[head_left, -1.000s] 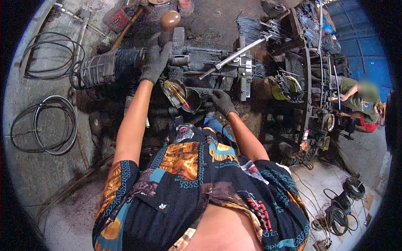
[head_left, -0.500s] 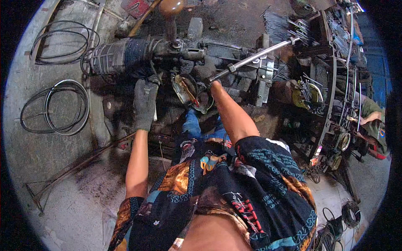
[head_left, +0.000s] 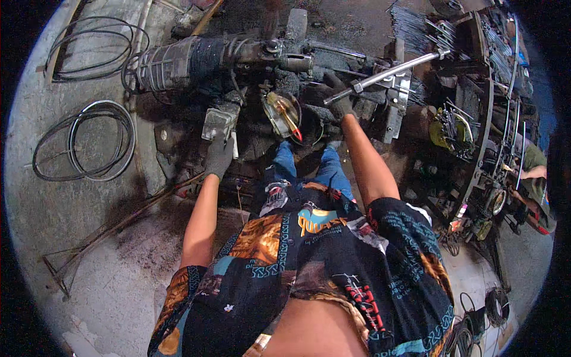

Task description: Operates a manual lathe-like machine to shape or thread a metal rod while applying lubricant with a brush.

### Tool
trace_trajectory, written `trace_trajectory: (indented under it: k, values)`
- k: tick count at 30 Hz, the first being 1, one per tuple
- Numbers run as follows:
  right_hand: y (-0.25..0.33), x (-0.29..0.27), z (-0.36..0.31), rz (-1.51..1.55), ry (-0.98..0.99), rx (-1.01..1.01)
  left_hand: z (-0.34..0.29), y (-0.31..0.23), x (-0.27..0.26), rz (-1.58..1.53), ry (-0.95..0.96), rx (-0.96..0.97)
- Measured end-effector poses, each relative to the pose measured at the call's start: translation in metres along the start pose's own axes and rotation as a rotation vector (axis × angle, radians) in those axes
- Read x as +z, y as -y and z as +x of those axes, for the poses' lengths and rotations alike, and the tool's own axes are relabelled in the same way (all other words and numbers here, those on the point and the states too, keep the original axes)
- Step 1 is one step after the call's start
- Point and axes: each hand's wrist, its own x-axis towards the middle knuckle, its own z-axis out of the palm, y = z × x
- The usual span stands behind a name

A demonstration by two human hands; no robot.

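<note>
My left hand (head_left: 219,159), in a dark grey glove, reaches forward with its fingers stretched out at the near edge of a worn grey metal box (head_left: 220,123). A narrow white strip (head_left: 235,145) lies just right of those fingers. My right hand (head_left: 338,100), in a dark glove too, is by the lower end of a long steel rod (head_left: 395,72) with a collar, which slants across it. Its fingers blend into the dark machine (head_left: 296,62), so their grip cannot be made out. Between both hands sits a clear curved cover (head_left: 278,114) with a red-tipped piece.
A ribbed grey motor housing (head_left: 159,67) lies left of the machine. Coiled cables (head_left: 101,140) rest on the floor at left. To the right stand a metal rack (head_left: 483,113) and a yellowish container (head_left: 441,132) of metal rods. Another person (head_left: 533,172) is at the far right.
The whole view has shifted, and the wooden knob has left it at the top. My left hand has drawn back toward me, uncovering the grey box. My right hand has moved slightly right.
</note>
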Motion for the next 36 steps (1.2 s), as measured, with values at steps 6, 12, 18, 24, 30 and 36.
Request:
trace_trajectory:
  k: [6,12,18,24,30,36]
  values:
    - [0.051,-0.028,-0.073,-0.294,-0.013,0.182,-0.007,0.072,0.059,0.222,0.194,-0.264]
    - [0.035,-0.11,-0.1,-0.146,-0.242,0.104,0.013,0.117,0.113,0.257,0.099,-0.312]
    - [0.056,-0.175,-0.088,-0.096,-0.361,0.16,0.051,0.219,0.17,0.255,0.122,-0.399]
    - [0.081,-0.19,-0.067,-0.099,-0.374,0.211,0.065,0.203,0.21,0.275,0.035,-0.348]
    - [0.085,-0.184,-0.033,-0.23,-0.337,0.063,0.118,0.219,0.243,0.609,0.181,0.029]
    - [0.112,-0.179,-0.023,-0.248,-0.156,0.265,0.117,0.243,0.249,0.873,0.301,0.349]
